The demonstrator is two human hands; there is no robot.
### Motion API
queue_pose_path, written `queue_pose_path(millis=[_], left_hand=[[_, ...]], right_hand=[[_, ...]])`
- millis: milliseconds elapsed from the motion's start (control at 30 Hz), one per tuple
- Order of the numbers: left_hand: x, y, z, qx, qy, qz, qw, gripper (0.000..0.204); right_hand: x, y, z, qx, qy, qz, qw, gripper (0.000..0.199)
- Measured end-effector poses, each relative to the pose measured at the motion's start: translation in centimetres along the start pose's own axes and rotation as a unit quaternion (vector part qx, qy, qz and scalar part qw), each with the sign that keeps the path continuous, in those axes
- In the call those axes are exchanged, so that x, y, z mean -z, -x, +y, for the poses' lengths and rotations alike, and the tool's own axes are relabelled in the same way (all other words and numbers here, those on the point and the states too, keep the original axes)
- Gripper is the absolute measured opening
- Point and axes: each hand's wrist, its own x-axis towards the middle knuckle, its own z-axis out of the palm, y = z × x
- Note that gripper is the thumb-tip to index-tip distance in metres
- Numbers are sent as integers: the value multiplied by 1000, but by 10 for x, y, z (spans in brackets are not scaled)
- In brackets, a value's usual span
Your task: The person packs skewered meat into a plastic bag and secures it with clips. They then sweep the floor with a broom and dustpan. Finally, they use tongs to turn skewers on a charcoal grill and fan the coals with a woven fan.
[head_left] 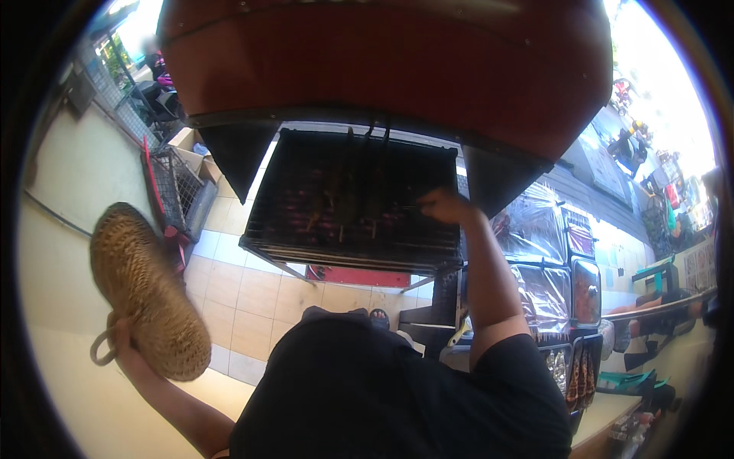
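Note:
My left hand (125,336) is closed round the handle of a woven straw hand fan (149,298), held up at the left, away from the grill. The fan is slightly blurred and has a loop by its handle. In front of me stands a dark charcoal grill (352,256) with dim reddish embers. Several skewers of food (345,203) lie across its middle, too dark to tell the kind. Over the grill's right side, my right hand (445,206) reaches in with its fingers drawn together. A faint thin line shows at its fingertips, but what it pinches is unclear.
A large red hood (390,61) hangs low over the grill. At the right stand plastic-covered trays (539,294) and racks of skewered food (585,371). A wire crate (176,183) and cardboard box (200,162) sit on the left. Tiled floor (245,294) lies below.

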Motion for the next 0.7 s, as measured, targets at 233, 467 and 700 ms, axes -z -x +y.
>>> queue_pose_path(millis=[233,467,700], left_hand=[[19,8,-18,-24,174,132,975,45],[7,-2,-18,16,-52,74,996,38],[-7,32,15,-27,307,-19,951,38]], right_hand=[[-55,51,-14,-48,15,140,989,41],[-16,77,-34,-76,60,141,985,39],[-2,74,-34,-113,143,115,976,39]])
